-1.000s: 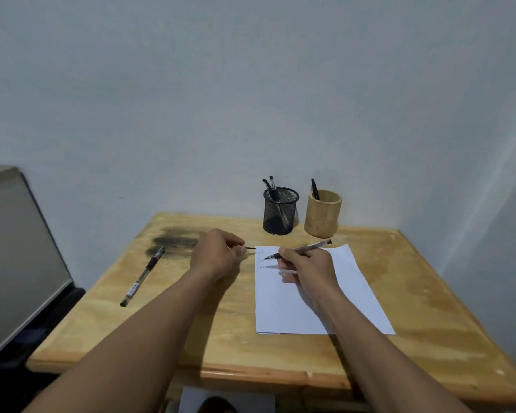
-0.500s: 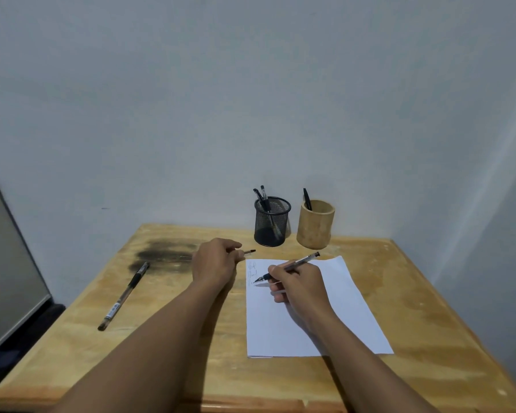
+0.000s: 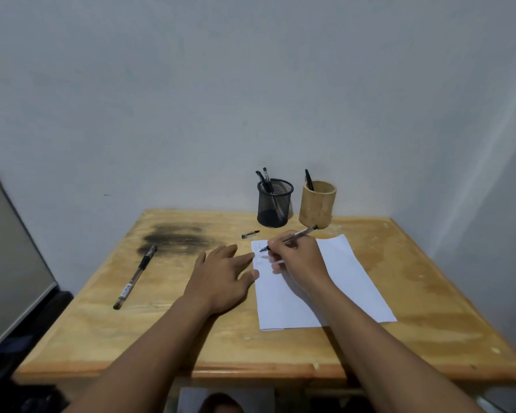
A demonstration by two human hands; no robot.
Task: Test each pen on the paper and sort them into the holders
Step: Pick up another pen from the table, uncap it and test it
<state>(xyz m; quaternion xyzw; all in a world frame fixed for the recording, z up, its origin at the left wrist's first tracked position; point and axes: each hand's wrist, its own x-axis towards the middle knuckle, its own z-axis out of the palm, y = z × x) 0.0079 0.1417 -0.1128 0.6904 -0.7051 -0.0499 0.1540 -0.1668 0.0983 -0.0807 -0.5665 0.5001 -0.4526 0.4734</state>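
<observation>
Since the earlier frame, my left hand (image 3: 221,278) has let go of the small pen cap (image 3: 250,234), which now lies alone on the table (image 3: 429,293), just beyond the top left corner of the paper (image 3: 352,281) and in front of the black mesh holder (image 3: 274,203). The left hand is now flat and spread wide on the wood, holding nothing, with its fingertips touching the left edge of the paper.

My right hand (image 3: 298,257) rests on the upper part of the sheet, and its grip is closed around the pen (image 3: 292,239) that I test. The tip of this pen is down at the top left corner of the paper, where I see some faint scribbles; the back end points toward the bamboo holder (image 3: 318,205). Whether the tip really touches the sheet, I cannot tell.

Both holders stand side by side at the far edge of the table, near the wall. Two dark pens stick out of the mesh one, and one dark pen out of the bamboo one.

One more pen with a black grip section (image 3: 135,277) lies on the left part of the table, well apart from the paper, its far end on a dark stain (image 3: 176,236) in the wood. Between it and my left hand nothing stands in the way. A grey panel (image 3: 9,257) leans at the left side, off the table.
</observation>
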